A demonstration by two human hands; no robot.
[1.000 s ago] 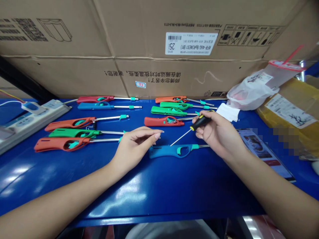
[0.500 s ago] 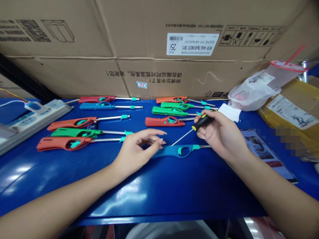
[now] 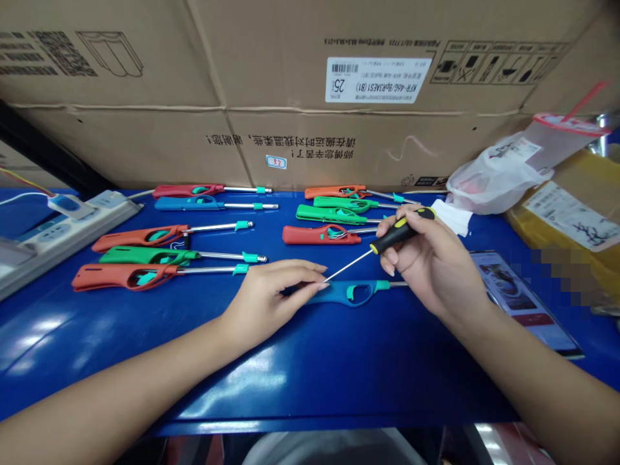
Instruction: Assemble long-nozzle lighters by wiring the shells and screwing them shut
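A blue gas lighter (image 3: 341, 294) with a green trigger lies on the blue table in front of me, its metal tube pointing right and passing behind my right hand. My right hand (image 3: 443, 268) grips the black and yellow handle of a screwdriver (image 3: 394, 236), whose thin shaft slants down to the left. At the shaft's tip, the thumb and fingers of my left hand (image 3: 261, 294) are pinched together over the lighter's handle end. Whatever is between those fingertips is too small to make out. My left hand hides the rear of the lighter.
Several lighters lie in rows behind my hands, among them an orange one (image 3: 121, 276) and a red one (image 3: 310, 235). A power strip (image 3: 62, 226) stands left, a phone (image 3: 527, 303) right. A cardboard box (image 3: 290, 84) walls the back; a bagged cup (image 3: 513, 168) stands back right.
My left thumb and fingers have closed together, from apart to a pinch. The screwdriver's tip has moved slightly left and now meets those fingertips. The blue lighter has stayed nearly where it was.
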